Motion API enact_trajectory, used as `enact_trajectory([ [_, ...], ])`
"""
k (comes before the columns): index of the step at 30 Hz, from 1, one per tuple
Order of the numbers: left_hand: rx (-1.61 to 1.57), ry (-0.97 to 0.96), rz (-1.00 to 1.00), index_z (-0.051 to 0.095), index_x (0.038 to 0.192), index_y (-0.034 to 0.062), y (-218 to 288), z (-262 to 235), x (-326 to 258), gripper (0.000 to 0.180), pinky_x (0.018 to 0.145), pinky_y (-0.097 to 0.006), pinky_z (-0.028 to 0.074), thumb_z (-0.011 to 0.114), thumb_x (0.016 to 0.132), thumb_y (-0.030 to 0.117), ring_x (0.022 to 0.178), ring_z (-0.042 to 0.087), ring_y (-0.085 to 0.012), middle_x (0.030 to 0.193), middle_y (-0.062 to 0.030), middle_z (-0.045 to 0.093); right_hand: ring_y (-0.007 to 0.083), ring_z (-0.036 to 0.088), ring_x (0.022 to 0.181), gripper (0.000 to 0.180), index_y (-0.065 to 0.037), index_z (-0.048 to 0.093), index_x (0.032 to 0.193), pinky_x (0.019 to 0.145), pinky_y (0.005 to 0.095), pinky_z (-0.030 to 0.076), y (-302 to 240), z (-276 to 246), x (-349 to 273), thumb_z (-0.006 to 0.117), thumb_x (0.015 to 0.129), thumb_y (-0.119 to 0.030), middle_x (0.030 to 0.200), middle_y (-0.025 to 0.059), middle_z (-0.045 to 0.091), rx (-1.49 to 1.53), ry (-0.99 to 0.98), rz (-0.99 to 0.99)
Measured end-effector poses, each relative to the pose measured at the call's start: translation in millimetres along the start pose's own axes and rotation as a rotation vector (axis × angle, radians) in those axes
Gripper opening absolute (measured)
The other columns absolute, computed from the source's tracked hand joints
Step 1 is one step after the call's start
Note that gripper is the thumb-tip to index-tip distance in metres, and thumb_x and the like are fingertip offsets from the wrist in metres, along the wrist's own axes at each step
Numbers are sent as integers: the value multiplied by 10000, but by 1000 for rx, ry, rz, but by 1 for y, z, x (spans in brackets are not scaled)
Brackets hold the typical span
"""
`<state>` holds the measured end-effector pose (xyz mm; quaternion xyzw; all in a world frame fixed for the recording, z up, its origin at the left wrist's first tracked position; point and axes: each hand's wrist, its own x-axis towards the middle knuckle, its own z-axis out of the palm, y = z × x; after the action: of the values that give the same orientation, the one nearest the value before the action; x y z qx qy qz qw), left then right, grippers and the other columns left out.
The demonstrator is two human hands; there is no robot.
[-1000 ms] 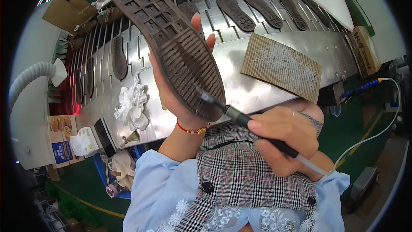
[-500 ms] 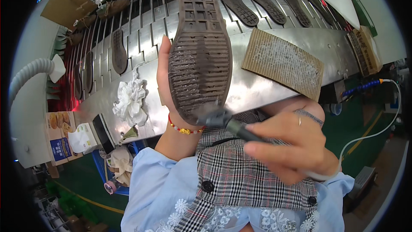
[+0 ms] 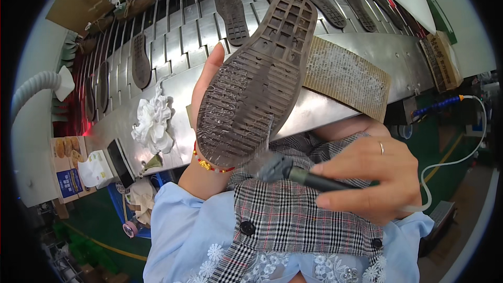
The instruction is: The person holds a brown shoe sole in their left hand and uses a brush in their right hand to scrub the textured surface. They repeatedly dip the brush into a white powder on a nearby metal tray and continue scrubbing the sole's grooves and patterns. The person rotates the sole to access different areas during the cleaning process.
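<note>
My left hand (image 3: 205,85) supports a dark brown shoe sole (image 3: 257,81) from beneath. Only its thumb and the wrist show at the sole's left edge; the other fingers are hidden. The sole's ridged and gridded side faces up, tilted to the right, with shiny wet-looking streaks on the wide left part. In my right hand (image 3: 374,175) is a brush with a dark handle (image 3: 319,179), gripped between thumb and fingers. Its blurred bristles sit at the sole's lower right edge; whether they touch cannot be made out. A white tube (image 3: 427,188) runs to this hand.
Behind lies a slatted metal conveyor (image 3: 173,47) with several loose soles (image 3: 140,62). A ribbed cardboard piece (image 3: 348,76) with whitish residue rests on the metal table (image 3: 401,63). Crumpled white cloth (image 3: 153,120) lies to the left, near a grey flexible hose (image 3: 36,86).
The sole has come lower and turned clockwise, uncovering another sole on the conveyor behind it. My right hand and the brush have shifted slightly right and down. More wet streaks show on the sole.
</note>
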<state>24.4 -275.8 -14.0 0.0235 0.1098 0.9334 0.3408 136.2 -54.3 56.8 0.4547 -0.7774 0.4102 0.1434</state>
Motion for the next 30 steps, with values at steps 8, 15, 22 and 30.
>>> enact_trajectory([
  [8, -84, -178, -172, 480, 1321, -57, 10, -15, -3, 655, 994, -563, 435, 381, 980, 494, 1132, 576, -433, 1268, -301, 544, 275, 683, 673, 138, -78, 733, 792, 553, 301, 508, -7, -13, 4, 608, 788, -137, 856, 201, 695, -27, 30, 67],
  [15, -221, -283, -261, 390, 1386, -61, 11, -11, -12, 742, 1013, -601, 402, 350, 969, 552, 1175, 529, -477, 1349, -320, 464, 243, 659, 641, 108, -118, 728, 777, 538, 304, 489, -7, -23, 3, 658, 788, -200, 857, 201, 693, -82, 54, 63],
  [22, -301, -330, -264, 355, 1388, -100, 5, 6, -24, 779, 990, -574, 447, 327, 970, 557, 1191, 509, -487, 1336, -354, 450, 207, 640, 629, 102, -115, 716, 750, 525, 272, 465, -7, -33, 6, 647, 802, -170, 844, 184, 695, -107, 82, 101],
  [30, 1055, 104, 213, 410, 1345, -81, 13, -13, -45, 644, 973, -516, 487, 546, 924, 387, 1147, 579, -381, 1302, -303, 502, 229, 653, 629, 169, -63, 709, 942, 505, 273, 483, -1, -53, 6, 644, 815, -154, 911, 246, 678, 141, 90, 62],
])
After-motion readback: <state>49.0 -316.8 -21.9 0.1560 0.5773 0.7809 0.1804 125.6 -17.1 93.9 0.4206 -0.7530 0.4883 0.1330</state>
